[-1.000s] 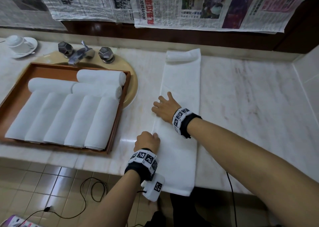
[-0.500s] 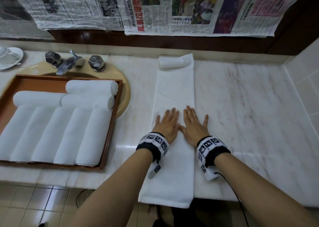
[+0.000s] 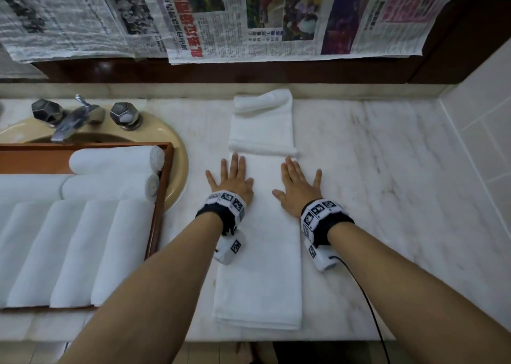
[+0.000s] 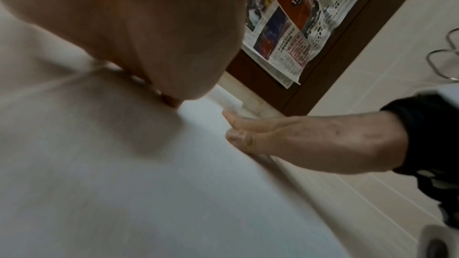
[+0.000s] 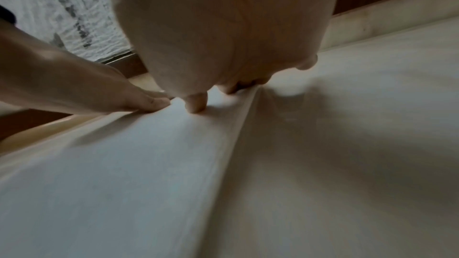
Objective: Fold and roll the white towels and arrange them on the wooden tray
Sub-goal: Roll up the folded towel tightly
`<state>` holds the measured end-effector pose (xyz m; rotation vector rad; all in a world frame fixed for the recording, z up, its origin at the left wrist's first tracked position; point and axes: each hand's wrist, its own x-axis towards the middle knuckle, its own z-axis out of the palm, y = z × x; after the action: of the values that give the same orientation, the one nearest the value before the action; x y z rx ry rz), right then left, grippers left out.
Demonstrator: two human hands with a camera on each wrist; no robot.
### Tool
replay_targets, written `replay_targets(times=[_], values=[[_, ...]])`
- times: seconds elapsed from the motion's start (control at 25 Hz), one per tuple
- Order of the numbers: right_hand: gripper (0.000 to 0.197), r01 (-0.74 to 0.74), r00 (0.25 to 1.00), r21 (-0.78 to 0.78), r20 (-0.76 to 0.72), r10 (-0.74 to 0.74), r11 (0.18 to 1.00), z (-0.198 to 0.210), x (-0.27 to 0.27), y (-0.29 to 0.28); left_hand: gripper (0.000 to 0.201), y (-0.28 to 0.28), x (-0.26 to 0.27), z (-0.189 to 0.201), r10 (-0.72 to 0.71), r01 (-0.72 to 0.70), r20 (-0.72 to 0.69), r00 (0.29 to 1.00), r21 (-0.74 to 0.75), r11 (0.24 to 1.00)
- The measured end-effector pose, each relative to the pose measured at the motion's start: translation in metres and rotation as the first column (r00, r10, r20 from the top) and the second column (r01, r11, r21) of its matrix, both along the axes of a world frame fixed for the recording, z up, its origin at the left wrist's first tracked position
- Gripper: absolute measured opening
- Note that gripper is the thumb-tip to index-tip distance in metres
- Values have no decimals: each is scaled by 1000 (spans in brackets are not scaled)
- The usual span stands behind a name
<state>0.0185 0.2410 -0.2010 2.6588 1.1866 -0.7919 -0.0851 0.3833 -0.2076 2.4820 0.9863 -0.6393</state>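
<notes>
While lying flat along the middle of the counter [image 3: 387,170], from back edge to front edge: one long folded white towel [image 3: 260,267], its near end at the counter's front edge, its far end lumped up against the back edge, a raised crosswise ridge just beyond the fingertips. Pressed palm-down on this towel, fingers straight and spread: left hand [image 3: 232,182] over the towel's left edge, right hand [image 3: 297,185] over its right edge, little finger out on the bare marble. Nothing gripped by either. Same seen from the left wrist view, the right hand [image 4: 285,140] flat on the cloth, and from the right wrist view, the left hand [image 5: 111,93] flat with straight fingers.

At the counter's left end, over the beige sink [image 3: 177,170]: wooden tray [image 3: 163,197], filled with rolled white towels [image 3: 105,253] — a row side by side pointing toward the front edge, others laid crosswise behind them, one roll [image 3: 116,160] on top at the tray's back right corner. Behind the tray, at the back edge: metal faucet [image 3: 74,117] with two faceted knobs. Above the counter, on the dark wall: sheets of newspaper [image 3: 249,18].
</notes>
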Motion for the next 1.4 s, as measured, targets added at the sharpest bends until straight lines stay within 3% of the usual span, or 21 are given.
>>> replay_targets(times=[0.16,0.28,0.32,0.44,0.48,0.64,0.68,0.8,0.84,1.0,1.08,1.16,1.24,1.32,1.4], values=[[64,-30,997,49,76,26,998,17,-5,8,61,-5,10,26,-24,24,11,1000,1,1000],[65,-151,988,60,-5,152,987,3,-48,-34,57,-45,-48,13,-263,263,91,961,7,965],[66,-142,990,28,-11,143,989,-3,-51,-51,56,-48,-70,7,-241,243,94,966,-14,970],[67,102,993,-50,59,-99,993,-8,-40,-82,58,-35,-104,-3,132,-133,41,990,13,991],[67,114,991,-43,70,-111,993,-5,-48,-84,59,-40,-108,1,147,-148,49,988,21,989],[66,-185,983,61,-2,186,981,-6,-119,-89,57,-94,-118,-1,-269,265,175,947,47,963],[65,-146,989,53,-20,148,988,-7,-123,-95,56,-90,-128,-5,-233,232,147,961,29,972],[65,173,984,-39,-28,-175,984,-1,-104,-108,57,-59,-153,0,76,-76,23,997,23,997],[65,198,980,-31,-18,-199,980,3,-104,-109,58,-57,-155,6,100,-100,16,995,40,994],[63,-144,988,130,-27,149,981,3,-156,-107,59,-111,-150,13,-253,253,183,950,21,967],[64,-83,996,81,-38,86,993,-6,-160,-116,59,-123,-166,1,-276,279,164,947,3,960],[65,116,993,14,-4,-116,993,-7,-148,-123,61,-112,-179,-6,-71,71,110,991,5,997],[68,210,977,14,23,-210,978,-3,-149,-124,64,-111,-183,-3,11,-13,92,996,20,1000],[69,89,992,112,83,-99,990,-7,-166,-121,63,-128,-180,-2,-132,126,210,969,43,991],[75,-31,995,150,97,16,988,-16,-183,-123,62,-145,-180,-8,-257,252,238,936,52,966]])
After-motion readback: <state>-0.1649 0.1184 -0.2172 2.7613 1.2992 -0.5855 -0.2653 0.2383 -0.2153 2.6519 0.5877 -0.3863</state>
